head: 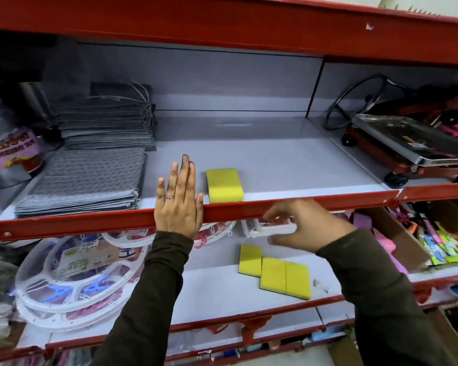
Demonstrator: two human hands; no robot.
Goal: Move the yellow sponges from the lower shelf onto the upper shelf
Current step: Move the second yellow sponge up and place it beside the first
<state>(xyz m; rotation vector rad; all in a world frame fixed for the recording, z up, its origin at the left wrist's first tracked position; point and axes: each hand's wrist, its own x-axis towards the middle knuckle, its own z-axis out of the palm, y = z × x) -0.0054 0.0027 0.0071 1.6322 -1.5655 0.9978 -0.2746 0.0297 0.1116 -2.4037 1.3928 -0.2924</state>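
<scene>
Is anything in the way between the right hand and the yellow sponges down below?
Nothing visible. The right hand hovers just above the three sponges on the lower shelf, with open space between them.

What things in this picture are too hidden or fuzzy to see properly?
Head view only:
- Right hand: its fingers curl near the white tray; a grip can't be told.
- White tray: top hidden behind the upper shelf's red rail.
- Purple package: cut off by the left edge, lettering blurred.
- Markers: too small to read.
</scene>
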